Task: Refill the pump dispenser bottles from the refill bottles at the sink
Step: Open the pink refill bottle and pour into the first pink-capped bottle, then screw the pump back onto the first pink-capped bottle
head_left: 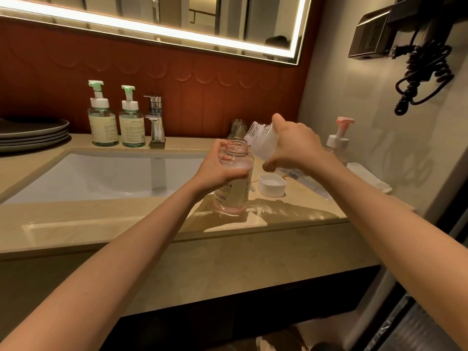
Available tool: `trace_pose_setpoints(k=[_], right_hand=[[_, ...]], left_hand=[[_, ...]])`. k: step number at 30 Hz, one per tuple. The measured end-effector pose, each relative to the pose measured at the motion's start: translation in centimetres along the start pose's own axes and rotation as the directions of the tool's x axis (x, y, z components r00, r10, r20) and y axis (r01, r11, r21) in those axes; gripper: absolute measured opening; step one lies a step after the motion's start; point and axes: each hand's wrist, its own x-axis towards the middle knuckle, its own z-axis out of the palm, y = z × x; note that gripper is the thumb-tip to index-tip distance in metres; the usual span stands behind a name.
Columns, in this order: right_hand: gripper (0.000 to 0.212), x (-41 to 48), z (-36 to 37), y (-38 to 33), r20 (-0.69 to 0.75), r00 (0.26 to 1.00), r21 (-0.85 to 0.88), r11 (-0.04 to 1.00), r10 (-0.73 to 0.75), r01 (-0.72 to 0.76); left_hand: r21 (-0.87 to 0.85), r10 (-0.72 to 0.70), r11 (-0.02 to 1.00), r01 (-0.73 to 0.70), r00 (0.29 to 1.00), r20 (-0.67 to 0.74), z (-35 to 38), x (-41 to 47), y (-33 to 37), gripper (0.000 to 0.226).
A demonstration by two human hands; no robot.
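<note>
A clear pinkish dispenser bottle (234,188) with its pump removed stands upright on the counter right of the sink. My left hand (217,168) grips its upper body. My right hand (291,145) holds a clear refill bottle (260,138) tilted down to the left, its open mouth just above and right of the dispenser's neck. A white cap (271,184) lies on the counter beside the dispenser. Behind my right wrist stands a pink pump head (339,138); what it sits on is partly hidden.
Two green-pump dispenser bottles (102,117) (131,120) stand behind the sink (101,176), next to a chrome faucet (155,120). Stacked dark plates (33,134) sit far left. A white folded cloth (367,177) lies at the counter's right end. A wall hairdryer cord (425,72) hangs upper right.
</note>
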Motion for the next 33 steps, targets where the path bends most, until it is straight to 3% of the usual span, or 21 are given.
trace_pose_setpoints(k=[7,12,22,25,33], right_hand=[[0.063,-0.2,1.7,0.6,0.033,0.997,0.22,0.973,0.07,-0.076],[0.069,-0.2,2.1,1.1,0.018,0.993,0.466,0.878,0.118,-0.112],[0.061,0.2,3.2,4.1,-0.121,0.914,0.69,0.695,0.386,-0.202],[0.065,0.3,3.6,4.9,-0.152,0.882,0.717,0.664,0.445,-0.212],[0.075,-0.4,4.0,6.3,-0.206,0.852,0.652,0.717,0.482,-0.248]], left_hand=[[0.007,0.014,1.0,-0.014,1.0,-0.024,0.4,-0.1,0.1,0.058],[0.021,0.017,1.0,-0.016,0.999,-0.042,1.0,0.0,-0.1,0.062],[0.051,0.031,0.998,-0.029,0.999,-0.037,2.2,0.0,0.0,0.069],[0.063,0.029,0.998,-0.026,0.999,-0.038,2.6,0.1,0.2,0.07],[0.061,0.015,0.998,-0.013,0.999,-0.039,3.1,0.5,-0.2,0.072]])
